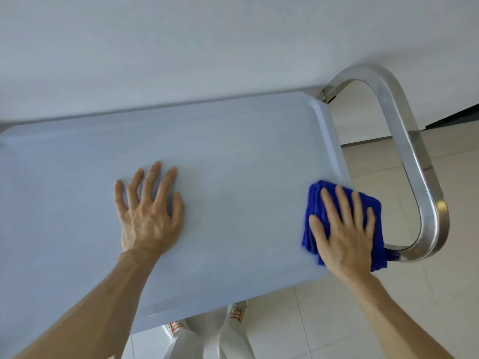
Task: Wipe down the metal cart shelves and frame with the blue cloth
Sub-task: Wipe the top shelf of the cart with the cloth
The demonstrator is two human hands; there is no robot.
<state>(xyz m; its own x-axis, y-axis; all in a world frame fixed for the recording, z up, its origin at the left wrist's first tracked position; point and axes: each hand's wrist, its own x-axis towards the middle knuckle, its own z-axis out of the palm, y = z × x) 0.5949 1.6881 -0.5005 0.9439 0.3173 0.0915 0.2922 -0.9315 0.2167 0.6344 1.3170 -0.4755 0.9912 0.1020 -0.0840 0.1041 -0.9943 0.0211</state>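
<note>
The cart's top shelf (207,141) is a flat, pale metal tray with a raised rim, filling the middle of the head view. A curved steel handle (404,141) loops off its right end. The folded blue cloth (315,203) lies at the shelf's right edge, close to the handle's near end. My right hand (344,229) presses flat on the cloth with fingers spread. My left hand (149,211) rests flat on the bare shelf, fingers apart, holding nothing.
A white wall (207,47) stands directly behind the cart. Pale floor tiles (427,294) spread to the right and below. My white shoes with orange laces (237,313) show under the shelf's near edge. A dark gap (461,117) lies at the far right.
</note>
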